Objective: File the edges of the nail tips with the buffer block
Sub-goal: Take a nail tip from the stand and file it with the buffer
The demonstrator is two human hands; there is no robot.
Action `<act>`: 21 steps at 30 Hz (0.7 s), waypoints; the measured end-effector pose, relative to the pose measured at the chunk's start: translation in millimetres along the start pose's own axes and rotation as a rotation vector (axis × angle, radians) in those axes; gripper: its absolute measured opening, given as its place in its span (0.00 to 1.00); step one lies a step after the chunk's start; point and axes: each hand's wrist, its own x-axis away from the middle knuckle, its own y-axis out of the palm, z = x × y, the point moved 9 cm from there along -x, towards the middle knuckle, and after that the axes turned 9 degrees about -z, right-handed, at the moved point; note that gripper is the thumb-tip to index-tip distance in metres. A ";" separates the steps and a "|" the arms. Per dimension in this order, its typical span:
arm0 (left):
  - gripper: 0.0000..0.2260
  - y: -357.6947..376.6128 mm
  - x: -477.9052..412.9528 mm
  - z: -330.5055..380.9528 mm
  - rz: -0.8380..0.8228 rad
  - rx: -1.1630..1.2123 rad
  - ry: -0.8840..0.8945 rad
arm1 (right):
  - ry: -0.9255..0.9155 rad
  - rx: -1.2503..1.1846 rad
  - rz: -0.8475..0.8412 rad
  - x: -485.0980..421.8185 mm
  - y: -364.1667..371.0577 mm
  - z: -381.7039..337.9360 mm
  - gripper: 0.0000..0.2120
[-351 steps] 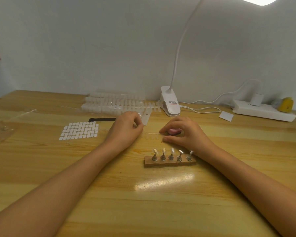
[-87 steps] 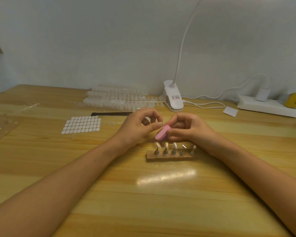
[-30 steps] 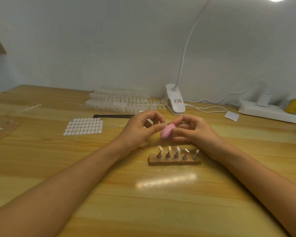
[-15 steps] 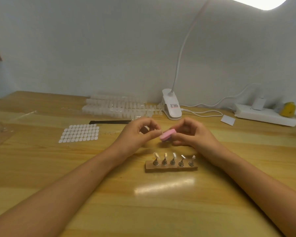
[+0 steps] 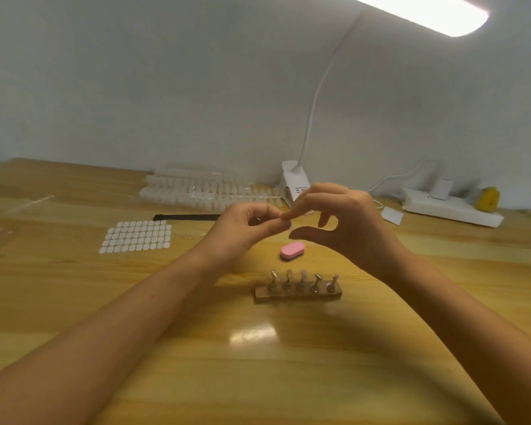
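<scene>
Buffer (image 5: pixel 292 250), pink and oval, lies flat on the table (image 5: pixel 74 302), free of both hands, just beyond the stand (image 5: pixel 298 294) and below the gap between the hands. Neither hand touches it.

Above it, the left hand (image 5: pixel 242 230) is raised off the table with its fingers curled, and thumb and forefinger are pressed together on a small pale nail tip (image 5: pixel 285 216). Blur leaves little of the tip to see. The right hand (image 5: pixel 347 225) is also raised and faces the left. Its forefinger reaches across to meet the left fingertips at the tip, its thumb sticks out well below and apart, and its other fingers hang loosely bent. It holds nothing.

The stand is a dark wooden bar near the body with five upright metal pegs in a row. Pale tips sit on some of them, but blur hides how many.

To the left lies a sheet of white oval stickers (image 5: pixel 135 236), and behind it a thin black strip (image 5: pixel 186 216). Rows of clear tips on racks (image 5: pixel 203 191) lie by the wall. Beside them stands a white lamp clamp (image 5: pixel 293 179), whose neck curves up to the lit lamp head (image 5: pixel 426 13). On the right are a white card (image 5: pixel 392 215), a power strip (image 5: pixel 451 211) and a yellow object (image 5: pixel 486 199).
</scene>
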 end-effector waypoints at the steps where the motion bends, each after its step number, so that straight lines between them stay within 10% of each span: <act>1: 0.04 0.5 0.8 -1.0 -0.011 -0.002 -0.025 | 0.007 0.003 -0.004 1.5 -1.2 -1.4 0.09; 11: 0.07 22.3 10.4 1.5 -0.044 -0.049 -0.109 | 0.077 -0.076 0.090 32.8 -7.8 2.8 0.09; 16: 0.19 43.0 20.9 10.0 -0.098 -0.651 -0.025 | 0.145 -0.227 0.064 58.7 -5.1 18.3 0.11; 21: 0.11 54.0 19.1 7.4 -0.060 -0.660 -0.029 | 0.207 -0.399 0.050 80.2 17.6 27.3 0.08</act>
